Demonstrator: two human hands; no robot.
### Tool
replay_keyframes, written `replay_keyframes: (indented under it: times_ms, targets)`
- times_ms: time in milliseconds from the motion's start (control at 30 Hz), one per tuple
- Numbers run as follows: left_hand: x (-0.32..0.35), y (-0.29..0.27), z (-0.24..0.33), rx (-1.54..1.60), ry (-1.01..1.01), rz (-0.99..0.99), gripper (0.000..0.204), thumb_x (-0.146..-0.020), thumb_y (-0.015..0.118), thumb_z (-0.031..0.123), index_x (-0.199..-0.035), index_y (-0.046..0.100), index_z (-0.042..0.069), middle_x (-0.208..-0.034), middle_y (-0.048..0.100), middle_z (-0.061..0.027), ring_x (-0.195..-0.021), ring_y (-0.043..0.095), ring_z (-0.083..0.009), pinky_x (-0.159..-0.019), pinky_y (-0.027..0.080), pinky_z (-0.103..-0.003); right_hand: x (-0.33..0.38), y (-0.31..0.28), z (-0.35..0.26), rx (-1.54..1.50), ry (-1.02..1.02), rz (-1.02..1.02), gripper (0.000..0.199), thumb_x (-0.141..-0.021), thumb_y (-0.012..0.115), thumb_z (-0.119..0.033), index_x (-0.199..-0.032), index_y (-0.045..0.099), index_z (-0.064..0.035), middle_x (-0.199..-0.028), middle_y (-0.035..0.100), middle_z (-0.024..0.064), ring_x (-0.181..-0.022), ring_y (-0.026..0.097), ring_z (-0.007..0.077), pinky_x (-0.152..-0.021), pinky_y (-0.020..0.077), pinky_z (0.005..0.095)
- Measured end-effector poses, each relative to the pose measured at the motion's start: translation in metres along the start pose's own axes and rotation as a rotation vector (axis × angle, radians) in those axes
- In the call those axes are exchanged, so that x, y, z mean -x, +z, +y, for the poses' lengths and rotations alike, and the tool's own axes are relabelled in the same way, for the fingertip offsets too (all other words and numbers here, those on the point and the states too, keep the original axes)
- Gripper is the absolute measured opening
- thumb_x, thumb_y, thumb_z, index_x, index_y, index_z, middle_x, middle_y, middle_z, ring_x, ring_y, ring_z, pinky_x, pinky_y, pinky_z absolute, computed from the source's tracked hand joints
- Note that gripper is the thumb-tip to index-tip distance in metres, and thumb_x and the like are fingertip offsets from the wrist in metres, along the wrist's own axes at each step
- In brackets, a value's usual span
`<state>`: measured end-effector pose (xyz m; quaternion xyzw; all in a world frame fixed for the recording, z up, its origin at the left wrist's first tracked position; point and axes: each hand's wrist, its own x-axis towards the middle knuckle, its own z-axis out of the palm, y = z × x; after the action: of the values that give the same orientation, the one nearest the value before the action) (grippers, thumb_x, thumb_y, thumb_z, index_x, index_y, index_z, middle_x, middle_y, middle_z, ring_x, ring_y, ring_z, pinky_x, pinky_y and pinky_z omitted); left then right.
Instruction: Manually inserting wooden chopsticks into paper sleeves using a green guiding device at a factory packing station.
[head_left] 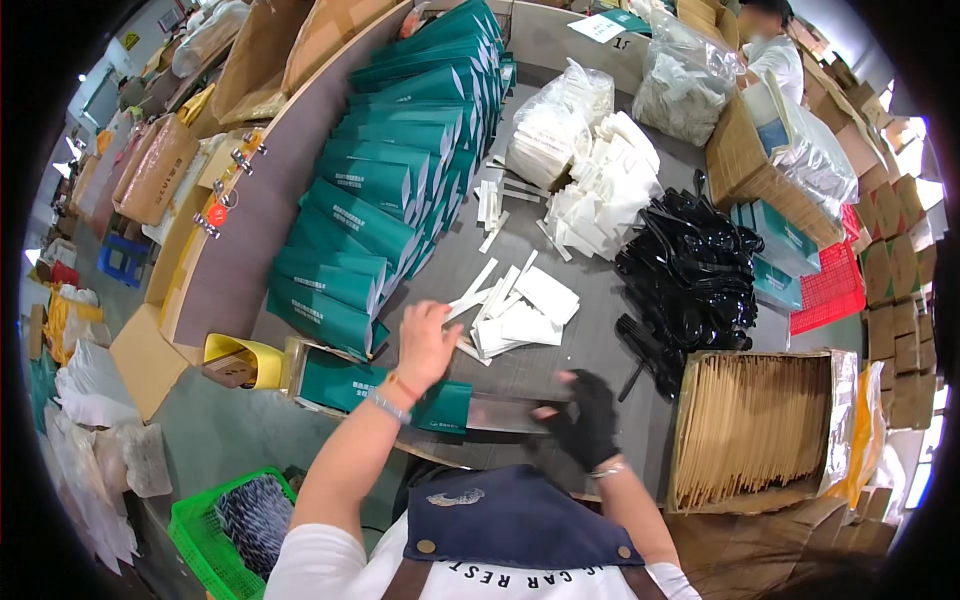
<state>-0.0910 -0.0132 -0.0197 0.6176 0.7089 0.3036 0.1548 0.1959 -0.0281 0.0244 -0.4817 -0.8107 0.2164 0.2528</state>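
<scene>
Navy apron fabric (520,515) lies nearest, at the bottom centre of the frame. At lower left sits a green basket (195,548) with dark patterned cloth (255,525) inside; above it, a yellow holder (265,362) stands by the worktop's (600,330) edge. From upper left toward the centre, printed green sleeves (360,225) lean in overlapping rows. Left of centre, the bare left hand (425,345) reaches beside loose white strips and packets (545,293), fingers slightly curled (whether they pinch a strip, I cannot tell). More green sleeve (440,408) lies flat beneath that wrist. At centre, the black-gloved right hand (582,420) is loosely open, thumb and forefinger apart, seemingly holding nothing. Farther right come glossy black cutlery (690,270) and, lower, thin wooden sticks (750,430).

Judging by the long rows, much seems already set out; plenty of strips, cutlery and sticks remain loose.

Counted: one basket of cloth, one yellow holder, one cutlery heap, one carton of sticks. Sleeves, strips, cutlery pieces and sticks overlap too much for exact numbers; the forearm hides whether the flat green is one sleeve or two.
</scene>
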Motion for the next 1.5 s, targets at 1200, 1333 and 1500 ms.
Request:
replay_keyframes:
  times_ms: [1200,1333,1500]
  targets:
    - [-0.026,0.032,0.053,-0.031,0.438,0.015,0.013,-0.071,0.076,0.013,-0.079,0.065,0.012,-0.077,0.06,-0.0031,-0.075,0.058,-0.0251,-0.07,0.044,-0.038,-0.018,-0.062,0.105,0.432,0.49,-0.001,0.02,-0.083,0.069,-0.026,-0.092,0.064,-0.0095,-0.09,0.064,0.0142,-0.089,0.063,0.0343,-0.074,0.0503,0.045]
    - [-0.029,0.035,0.051,-0.008,0.388,-0.001,0.015,-0.069,0.078,0.013,-0.077,0.065,0.011,-0.075,0.061,-0.0026,-0.073,0.06,-0.0239,-0.068,0.045,-0.037,-0.025,-0.055,0.11,0.533,0.554,-0.122,0.018,-0.083,0.068,-0.026,-0.093,0.065,-0.011,-0.09,0.064,0.0131,-0.089,0.063,0.0331,-0.074,0.0505,0.0447]
    - [-0.036,0.029,0.057,-0.008,0.455,0.126,0.012,-0.071,0.076,0.013,-0.076,0.065,0.01,-0.07,0.061,-0.0048,-0.067,0.06,-0.024,-0.066,0.045,-0.038,-0.023,-0.048,0.12,0.53,0.484,-0.09,0.015,-0.084,0.065,-0.024,-0.092,0.065,-0.0112,-0.09,0.063,0.0128,-0.088,0.062,0.0343,-0.073,0.0506,0.0449]
